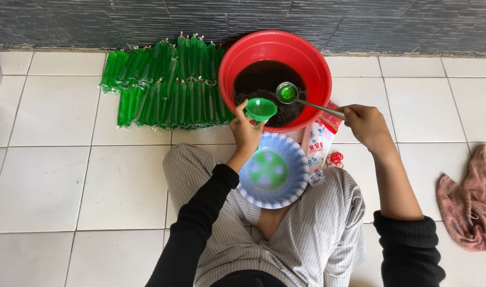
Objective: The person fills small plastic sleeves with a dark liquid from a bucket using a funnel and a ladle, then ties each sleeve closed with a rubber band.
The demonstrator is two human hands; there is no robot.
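Left hand (pixel 245 131) grips green funnel (pixel 260 109); right hand (pixel 366 125) grips ladle (pixel 287 93) of green liquid over red basin (pixel 237 64) holding dark liquid.

White tiled floor (pixel 57 180), dark grey wall (pixel 94 21)

I take this for a home floor used as a small food-making spot, not a fitted kitchen. I see white floor tiles (pixel 51 175) meeting a dark grey tiled wall (pixel 94 21), the person sitting on the floor, a red plastic basin (pixel 237 58) of dark liquid, rows of filled green tube bags (pixel 163 85), and a pink rag (pixel 469 202).
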